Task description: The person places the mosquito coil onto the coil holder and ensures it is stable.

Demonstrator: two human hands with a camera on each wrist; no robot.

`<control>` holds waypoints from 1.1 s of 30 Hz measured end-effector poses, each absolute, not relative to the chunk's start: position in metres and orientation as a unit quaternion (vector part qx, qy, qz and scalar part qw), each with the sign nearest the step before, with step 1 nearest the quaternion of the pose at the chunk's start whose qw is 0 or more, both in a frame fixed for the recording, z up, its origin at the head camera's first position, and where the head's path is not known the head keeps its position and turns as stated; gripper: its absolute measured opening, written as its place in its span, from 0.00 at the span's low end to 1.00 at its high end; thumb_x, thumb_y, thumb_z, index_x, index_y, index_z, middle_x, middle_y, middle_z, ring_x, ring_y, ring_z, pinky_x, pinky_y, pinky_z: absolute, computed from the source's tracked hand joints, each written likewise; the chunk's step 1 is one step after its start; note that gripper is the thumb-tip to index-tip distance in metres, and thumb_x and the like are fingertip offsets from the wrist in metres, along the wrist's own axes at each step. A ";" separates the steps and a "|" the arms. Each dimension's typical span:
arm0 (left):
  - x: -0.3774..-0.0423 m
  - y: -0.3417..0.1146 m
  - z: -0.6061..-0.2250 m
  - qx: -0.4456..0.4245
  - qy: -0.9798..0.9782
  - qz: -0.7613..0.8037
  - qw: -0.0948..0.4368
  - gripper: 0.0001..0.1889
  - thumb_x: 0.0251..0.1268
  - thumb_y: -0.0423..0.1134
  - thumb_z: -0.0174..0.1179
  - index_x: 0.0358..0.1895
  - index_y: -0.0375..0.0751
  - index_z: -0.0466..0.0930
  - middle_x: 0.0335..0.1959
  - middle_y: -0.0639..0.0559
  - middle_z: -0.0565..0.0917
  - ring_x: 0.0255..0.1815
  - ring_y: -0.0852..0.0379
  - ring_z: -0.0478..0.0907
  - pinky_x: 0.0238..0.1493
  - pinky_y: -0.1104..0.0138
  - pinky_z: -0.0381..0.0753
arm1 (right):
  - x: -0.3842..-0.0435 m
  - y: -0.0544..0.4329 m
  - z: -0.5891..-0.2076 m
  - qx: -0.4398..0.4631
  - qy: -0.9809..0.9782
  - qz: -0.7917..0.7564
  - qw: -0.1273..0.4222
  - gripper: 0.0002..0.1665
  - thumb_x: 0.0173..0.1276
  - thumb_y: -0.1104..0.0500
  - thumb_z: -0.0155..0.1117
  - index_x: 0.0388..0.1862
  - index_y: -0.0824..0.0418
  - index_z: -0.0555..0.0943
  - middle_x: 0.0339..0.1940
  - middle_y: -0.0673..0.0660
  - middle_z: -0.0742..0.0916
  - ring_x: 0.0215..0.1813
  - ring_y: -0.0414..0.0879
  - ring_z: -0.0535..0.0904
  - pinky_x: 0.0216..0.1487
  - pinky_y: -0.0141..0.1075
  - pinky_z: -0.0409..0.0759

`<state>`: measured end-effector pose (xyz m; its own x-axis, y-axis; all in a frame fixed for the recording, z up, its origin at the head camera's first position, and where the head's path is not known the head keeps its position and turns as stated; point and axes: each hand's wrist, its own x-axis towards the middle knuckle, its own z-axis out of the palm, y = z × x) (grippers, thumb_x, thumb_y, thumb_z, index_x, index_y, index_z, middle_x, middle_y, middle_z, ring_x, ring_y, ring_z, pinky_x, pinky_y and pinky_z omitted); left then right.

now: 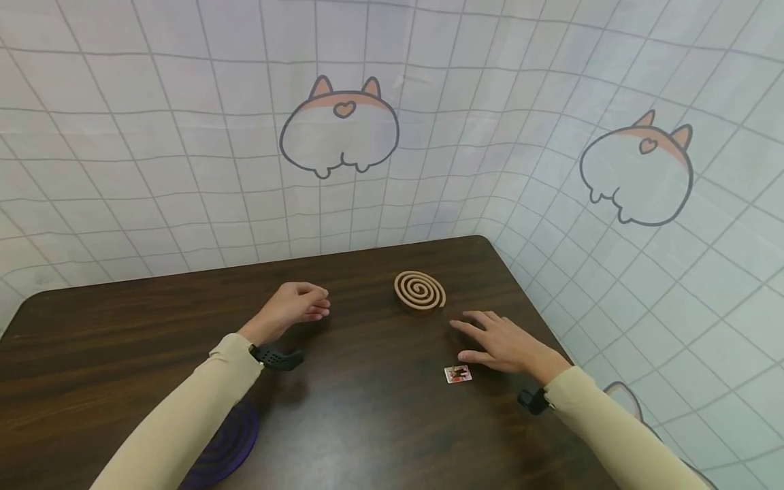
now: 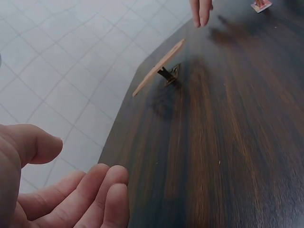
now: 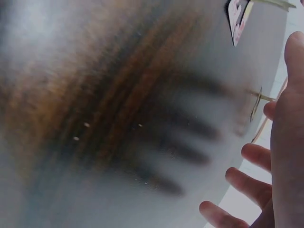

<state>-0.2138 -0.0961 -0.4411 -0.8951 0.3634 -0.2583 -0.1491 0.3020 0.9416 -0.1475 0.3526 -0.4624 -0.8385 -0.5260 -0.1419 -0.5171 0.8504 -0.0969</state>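
Note:
A tan spiral mosquito coil (image 1: 419, 291) sits at the back of the dark table, raised on a small metal stand (image 2: 172, 75) that shows in the left wrist view. My left hand (image 1: 299, 303) hovers over the table to the left of the coil, thumb and fingers loosely bent with nothing between them. To the coil's right and nearer me, my right hand (image 1: 499, 342) spreads its fingers above the table and holds nothing. Just below its thumb lies a small picture card (image 1: 458, 373) in red and white, with a thin metal strip by it in the right wrist view.
A dark purple spiral disc (image 1: 228, 442) lies at the near left, partly covered by my left sleeve. White grid-patterned cloth (image 1: 202, 156) with cartoon animals hangs behind and to the right of the dark wooden table (image 1: 343, 401).

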 end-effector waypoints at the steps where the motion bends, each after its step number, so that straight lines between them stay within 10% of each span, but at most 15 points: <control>1: -0.213 -0.097 -0.441 0.068 0.779 0.585 0.218 0.26 0.82 0.45 0.54 0.69 0.26 0.71 0.62 0.29 0.81 0.56 0.46 0.87 0.61 0.59 0.86 | -0.146 0.353 -0.463 -0.276 0.958 -0.025 0.079 0.43 0.75 0.26 0.50 0.82 0.43 0.63 0.80 0.61 0.70 0.77 0.63 0.71 0.68 0.68 0.73; 33: -0.188 -0.158 -0.429 0.036 0.798 0.564 0.210 0.29 0.82 0.50 0.53 0.70 0.26 0.69 0.61 0.33 0.82 0.54 0.57 0.87 0.59 0.65 0.87 | -0.121 0.360 -0.474 -0.304 0.950 -0.023 0.064 0.41 0.72 0.23 0.51 0.80 0.33 0.64 0.79 0.57 0.71 0.77 0.58 0.69 0.66 0.66 0.76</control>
<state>-0.1883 -0.1581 -0.4286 -0.9093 0.2944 -0.2940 -0.1794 0.3602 0.9155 -0.1207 0.3596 -0.4739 -0.8067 -0.5812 -0.1070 -0.5753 0.8137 -0.0828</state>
